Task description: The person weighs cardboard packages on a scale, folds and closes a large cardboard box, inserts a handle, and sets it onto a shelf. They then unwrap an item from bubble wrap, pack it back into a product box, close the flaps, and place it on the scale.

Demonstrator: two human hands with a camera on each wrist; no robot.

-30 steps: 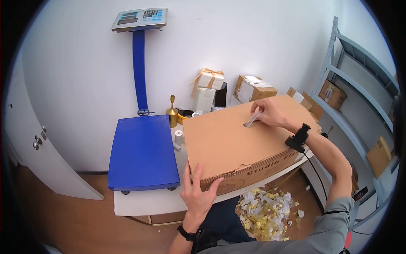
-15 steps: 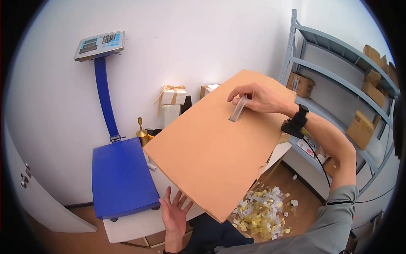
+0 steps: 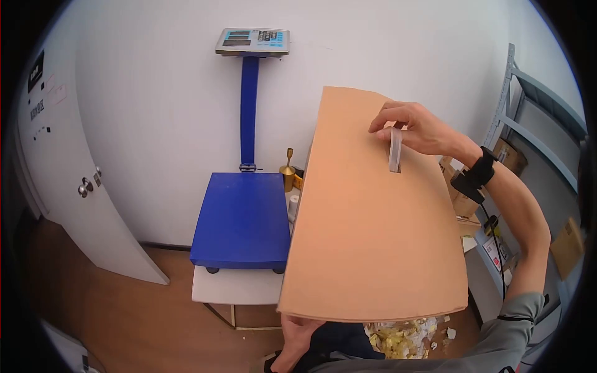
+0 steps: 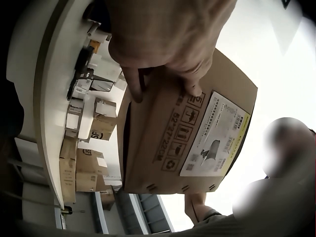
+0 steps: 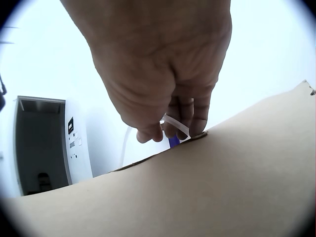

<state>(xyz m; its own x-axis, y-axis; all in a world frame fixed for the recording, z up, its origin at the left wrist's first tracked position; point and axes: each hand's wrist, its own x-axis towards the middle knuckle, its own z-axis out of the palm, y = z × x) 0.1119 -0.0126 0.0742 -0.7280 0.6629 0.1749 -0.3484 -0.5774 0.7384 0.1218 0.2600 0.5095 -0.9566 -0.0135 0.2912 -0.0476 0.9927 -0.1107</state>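
Note:
A large brown cardboard box is raised and tilted, its top turned toward the head camera. My right hand holds the translucent plastic carry handle on that top, fingers hooked through its loop. The handle also shows under the curled fingers in the right wrist view. At the near end, my left hand grips the box from below, mostly hidden by it in the head view. The left wrist view shows this hand with its fingers on the printed end face, beside a white label.
A blue platform scale stands on the white table left of the box. Behind is a gold candlestick. Shredded packing paper lies on the floor. A grey metal shelf stands right, a white door left.
The box has risen off the table and swung toward the scale, hanging from the handle in my right hand. My left hand let go of the near corner, opened, then moved under the near end.

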